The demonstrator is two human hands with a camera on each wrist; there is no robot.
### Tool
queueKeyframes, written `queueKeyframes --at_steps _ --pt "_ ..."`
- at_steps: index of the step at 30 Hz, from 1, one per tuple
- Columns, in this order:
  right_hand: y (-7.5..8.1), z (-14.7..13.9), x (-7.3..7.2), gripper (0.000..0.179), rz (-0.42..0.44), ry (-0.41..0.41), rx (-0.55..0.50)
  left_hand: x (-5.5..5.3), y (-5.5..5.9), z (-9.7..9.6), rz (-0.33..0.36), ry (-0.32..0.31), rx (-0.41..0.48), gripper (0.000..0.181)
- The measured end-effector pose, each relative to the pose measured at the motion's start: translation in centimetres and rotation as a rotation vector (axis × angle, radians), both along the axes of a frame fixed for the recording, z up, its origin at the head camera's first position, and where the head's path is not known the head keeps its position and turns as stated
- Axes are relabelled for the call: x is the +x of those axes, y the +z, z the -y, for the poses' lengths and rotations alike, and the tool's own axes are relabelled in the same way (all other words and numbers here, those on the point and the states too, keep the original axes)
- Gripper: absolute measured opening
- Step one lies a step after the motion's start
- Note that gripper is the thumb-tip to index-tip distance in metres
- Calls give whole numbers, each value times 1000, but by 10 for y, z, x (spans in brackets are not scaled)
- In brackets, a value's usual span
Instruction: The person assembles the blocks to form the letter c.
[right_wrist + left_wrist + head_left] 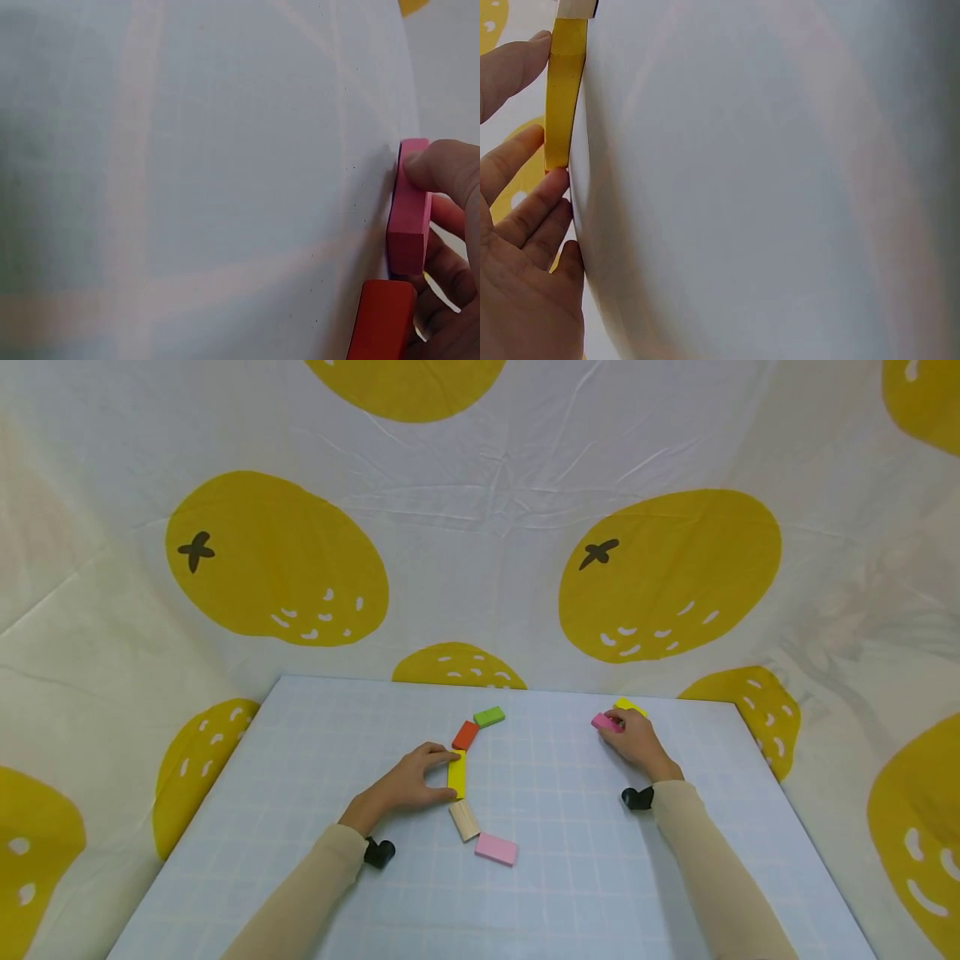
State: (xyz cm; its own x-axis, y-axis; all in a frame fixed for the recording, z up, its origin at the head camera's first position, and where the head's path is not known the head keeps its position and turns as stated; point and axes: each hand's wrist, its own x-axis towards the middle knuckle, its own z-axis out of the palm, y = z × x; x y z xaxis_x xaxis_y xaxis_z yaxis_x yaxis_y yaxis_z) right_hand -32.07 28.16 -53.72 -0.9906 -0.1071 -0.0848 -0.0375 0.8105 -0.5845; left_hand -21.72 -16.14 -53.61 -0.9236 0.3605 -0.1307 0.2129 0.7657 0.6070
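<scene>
Beige sleeves (716,868) cross the tabletop (570,902). Only the right wrist view shows a red block (382,322) beside the magenta block (603,722) pinched in the right hand's (636,747) grip; near the far right corner, that hand partly hides a yellow piece (631,705). Nearer the left edge, the left hand (407,786), grip spread wide, touches a yellow block (457,775) between an orange block (466,735) and a wooden block (464,821).

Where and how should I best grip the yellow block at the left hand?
Probably by its two long sides, mid-length, coming down from above: the yellow block is narrow and runs away from the head camera, with the red block close at its far end and the wooden block close at its near end.
</scene>
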Motion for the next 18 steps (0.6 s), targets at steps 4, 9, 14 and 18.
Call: queueKeyframes --at_steps 4,9,14,18 --pt "0 0 0 52 10 -3 1 0 0 0 0 -2 0 66" --pt "3 0 1 52 -1 7 3 0 1 0 5 -1 -3 66" --pt "6 1 0 51 -54 30 0 0 1 0 -12 -14 12 66" --pt "9 6 -1 50 -65 36 -12 0 2 2 -25 -32 34 64"
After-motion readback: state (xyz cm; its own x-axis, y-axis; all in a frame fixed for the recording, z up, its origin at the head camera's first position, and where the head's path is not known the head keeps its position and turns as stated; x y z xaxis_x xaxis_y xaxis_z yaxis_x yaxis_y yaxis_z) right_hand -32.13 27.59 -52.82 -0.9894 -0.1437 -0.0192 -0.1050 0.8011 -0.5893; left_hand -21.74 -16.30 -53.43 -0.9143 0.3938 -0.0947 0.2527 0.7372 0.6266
